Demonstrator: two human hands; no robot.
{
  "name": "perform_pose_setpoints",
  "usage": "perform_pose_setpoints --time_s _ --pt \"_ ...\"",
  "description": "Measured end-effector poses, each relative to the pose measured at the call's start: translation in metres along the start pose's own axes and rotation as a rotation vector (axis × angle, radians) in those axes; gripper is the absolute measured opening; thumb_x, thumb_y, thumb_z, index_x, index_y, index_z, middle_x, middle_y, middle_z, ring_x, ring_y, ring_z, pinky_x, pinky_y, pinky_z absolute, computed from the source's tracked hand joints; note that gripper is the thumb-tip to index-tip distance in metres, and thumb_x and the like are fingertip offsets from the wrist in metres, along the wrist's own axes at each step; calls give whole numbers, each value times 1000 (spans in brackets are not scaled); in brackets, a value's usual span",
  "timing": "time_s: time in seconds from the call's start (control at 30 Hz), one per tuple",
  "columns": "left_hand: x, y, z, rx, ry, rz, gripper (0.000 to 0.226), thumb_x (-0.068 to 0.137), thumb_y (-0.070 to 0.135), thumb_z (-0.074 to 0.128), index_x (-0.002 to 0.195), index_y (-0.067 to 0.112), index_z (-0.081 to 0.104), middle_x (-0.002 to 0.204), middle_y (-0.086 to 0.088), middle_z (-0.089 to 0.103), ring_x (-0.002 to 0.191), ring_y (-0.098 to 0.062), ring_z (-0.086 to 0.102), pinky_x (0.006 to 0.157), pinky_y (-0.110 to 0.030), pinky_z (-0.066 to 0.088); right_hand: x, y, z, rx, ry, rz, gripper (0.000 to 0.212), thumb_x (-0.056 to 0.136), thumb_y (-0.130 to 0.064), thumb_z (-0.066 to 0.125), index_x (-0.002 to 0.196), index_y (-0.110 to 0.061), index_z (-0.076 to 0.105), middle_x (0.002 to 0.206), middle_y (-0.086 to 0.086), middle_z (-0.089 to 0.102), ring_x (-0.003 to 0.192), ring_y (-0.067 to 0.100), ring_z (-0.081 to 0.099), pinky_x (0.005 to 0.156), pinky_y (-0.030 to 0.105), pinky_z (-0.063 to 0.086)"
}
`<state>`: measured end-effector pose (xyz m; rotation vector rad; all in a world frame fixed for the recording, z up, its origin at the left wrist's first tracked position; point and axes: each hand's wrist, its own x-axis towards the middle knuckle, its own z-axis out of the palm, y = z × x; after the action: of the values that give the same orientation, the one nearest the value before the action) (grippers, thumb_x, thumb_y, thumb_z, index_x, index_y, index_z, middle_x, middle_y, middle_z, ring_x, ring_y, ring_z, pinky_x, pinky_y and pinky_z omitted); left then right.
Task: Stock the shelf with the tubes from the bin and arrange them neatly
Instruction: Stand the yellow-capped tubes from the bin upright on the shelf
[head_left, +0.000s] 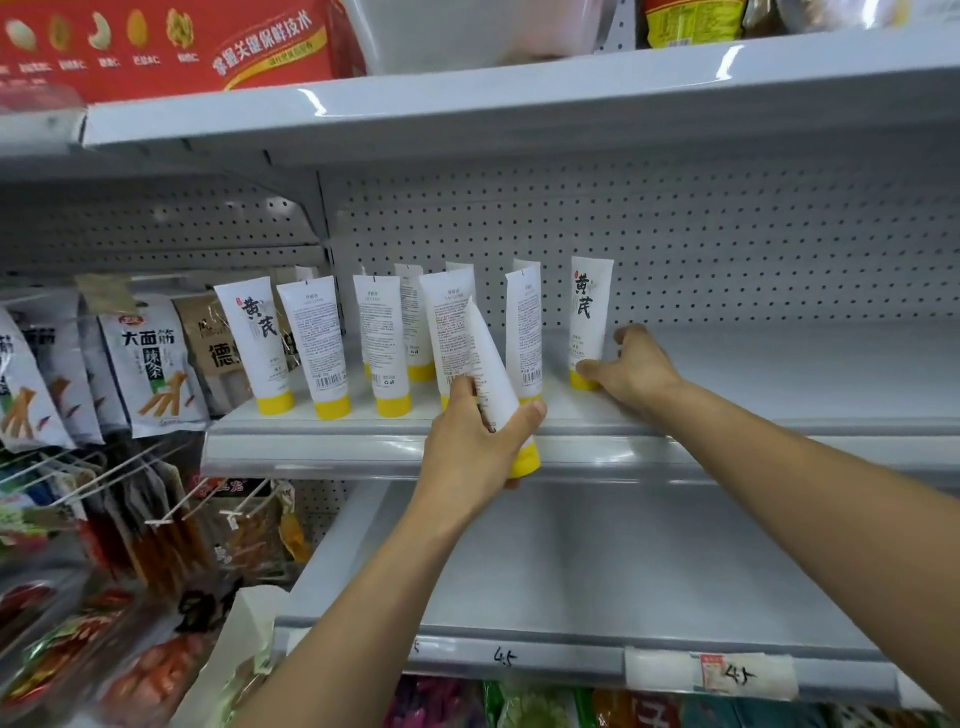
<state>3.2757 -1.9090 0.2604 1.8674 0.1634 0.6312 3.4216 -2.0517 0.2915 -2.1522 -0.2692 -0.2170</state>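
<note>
My left hand (475, 441) curls tight around a tilted tube (491, 364); my right hand (636, 371) pinches the rightmost upright tube (589, 312) on the shelf (779, 410).

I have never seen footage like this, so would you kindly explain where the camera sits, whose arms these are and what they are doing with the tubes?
There is no machine here. A person wears one wide-angle camera on the head, looking forward and down, so the two bare arms are their own. This is the only view.

On the white shelf stand white tubes, yellow caps down, in two rough rows. Some show the label front, others the small print.

The left hand grips one more, the held tube, tilted in front of the shelf edge. The right hand grips the end tube near its cap, where it stands at the right end of the row.

Snack bags hang to the left.
</note>
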Motion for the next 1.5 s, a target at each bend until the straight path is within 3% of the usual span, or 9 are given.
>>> perform_pose_setpoints --time_s 0.1,0.23,0.3,0.43,0.53,0.6,0.77,0.9,1.5 --pt "-2 6 -2 -14 -5 4 41 84 37 70 111 15 48 99 -10 62 82 -30 68 51 -43 60 -24 -12 -12 -17 98 -175 37 82 -11 68 114 -7 52 111 9 55 106 25 53 83 31 43" --pt "1 19 3 -33 -1 6 44 89 35 64 117 9 42 103 -12 60 85 -31 67 53 -48 60 -71 -36 -32 56 -595 -299 29 76 -10 75 101 -14 63 87 -1 61 79 10 56 79 27 47" --pt "0 27 8 -44 0 12 47 90 36 60 120 7 38 109 -11 57 89 -28 66 52 -42 60 -83 -42 -32 20 -693 -340 35 71 -17 78 102 -11 63 85 1 59 76 11 54 77 32 46" --pt "-1 33 16 -25 -31 50 59 85 48 60 122 9 37 123 -13 49 99 -26 63 53 -30 58 -85 -43 -23 113 -525 -358 39 63 -21 70 97 -5 61 95 23 64 81 29 59 89 51 51" --pt "-1 33 12 47 -99 87 57 76 58 57 116 19 43 118 -8 56 103 -22 63 79 -45 59 -83 -36 -24 150 -518 -354 29 70 -11 73 97 -7 62 86 10 63 79 16 57 83 44 53" --pt "-1 31 7 101 -160 116 47 87 53 57 120 22 44 116 -2 60 101 -15 63 87 -42 56 -81 -31 -27 192 -494 -328 27 73 -6 76 95 -13 62 85 2 65 76 10 60 74 33 55" --pt "-4 22 -4 415 22 338 45 93 50 51 130 25 45 106 7 58 86 -7 58 77 -30 50 -65 -24 -31 236 -251 -252 40 73 -13 80 107 -13 57 93 4 68 80 15 66 66 22 49" --pt "-2 12 -5 569 82 420 37 93 44 53 125 26 49 102 11 57 83 -9 57 71 -33 50 -49 -14 -30 161 -141 -214 45 72 -18 81 109 -13 55 98 4 67 90 19 67 81 35 55" --pt "1 5 2 613 23 368 21 91 38 58 109 27 58 90 11 61 77 -11 57 80 -40 51 -39 4 -23 -3 -163 -159 61 76 -25 79 126 -14 47 116 5 62 100 21 63 76 28 52"
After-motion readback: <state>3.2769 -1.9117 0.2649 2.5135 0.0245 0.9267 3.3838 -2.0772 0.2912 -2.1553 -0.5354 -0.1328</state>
